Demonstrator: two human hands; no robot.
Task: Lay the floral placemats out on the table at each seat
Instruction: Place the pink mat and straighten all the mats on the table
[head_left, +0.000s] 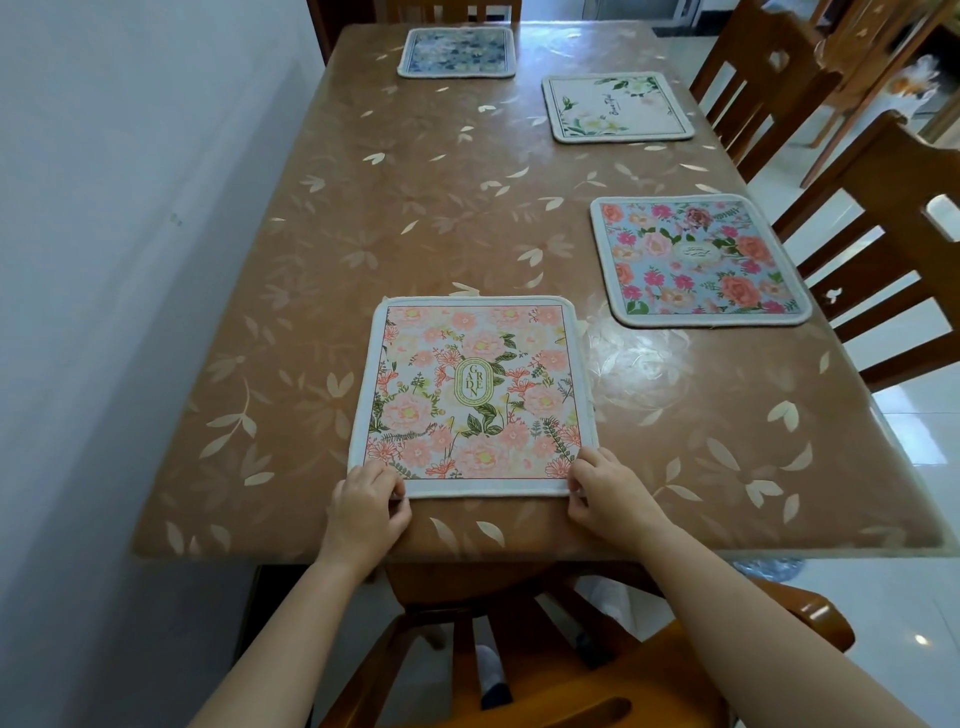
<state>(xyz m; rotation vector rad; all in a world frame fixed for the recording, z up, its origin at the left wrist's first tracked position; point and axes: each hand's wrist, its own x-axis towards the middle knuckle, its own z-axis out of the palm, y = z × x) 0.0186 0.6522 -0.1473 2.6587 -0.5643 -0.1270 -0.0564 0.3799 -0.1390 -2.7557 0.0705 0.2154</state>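
Table (415, 208) holds three placemats (698, 260) far and right — your left hand (366, 501) and right hand (610, 493) pinch the near placemat (472, 395) corners; looks nearly done.

From my head I look down along the surface (441, 218) (close to its near edge) toward the far end.

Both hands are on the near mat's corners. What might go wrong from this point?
1. The left hand and right hand pinch the near corners of the Garden mat; an uneven pull could leave it skewed on the glossy table cover.
2. The mat's near edge lies close to that cover's near edge, so pulling it further back may make it overhang.
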